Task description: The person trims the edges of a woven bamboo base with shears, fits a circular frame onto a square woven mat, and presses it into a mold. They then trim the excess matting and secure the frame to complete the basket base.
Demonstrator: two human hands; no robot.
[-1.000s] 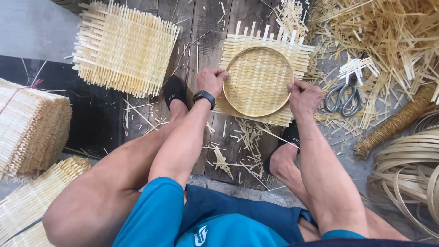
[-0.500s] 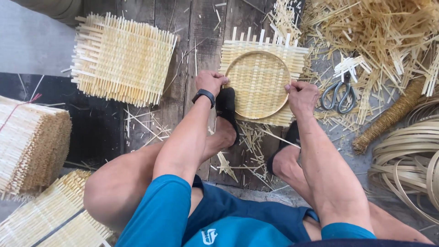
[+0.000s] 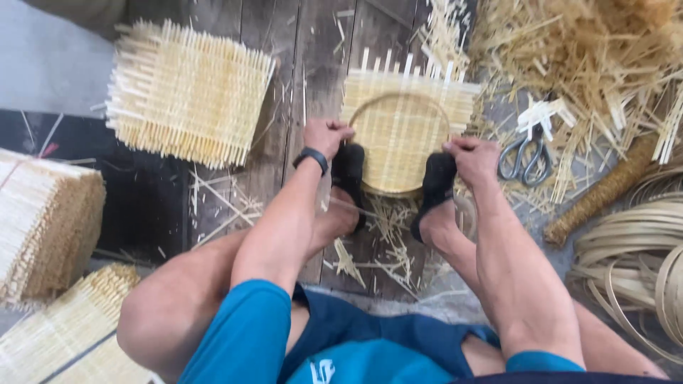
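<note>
Both feet [image 3: 434,186] now clamp woven mat [image 3: 405,121] edge.

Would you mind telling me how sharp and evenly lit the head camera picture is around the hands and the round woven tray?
Head view: soft, even daylight without glare; the left hand and right hand gripping the round woven tray look slightly smeared by motion blur; the scissors are fairly clear; the dark floor strip is underexposed; the edges bow a little from the wide lens.

— What have you got on?
— I wear a bright blue short-sleeved shirt [image 3: 245,334], dark navy shorts [image 3: 377,338], a black wristband [image 3: 311,158] on my left wrist, and black socks [image 3: 435,181].
</note>
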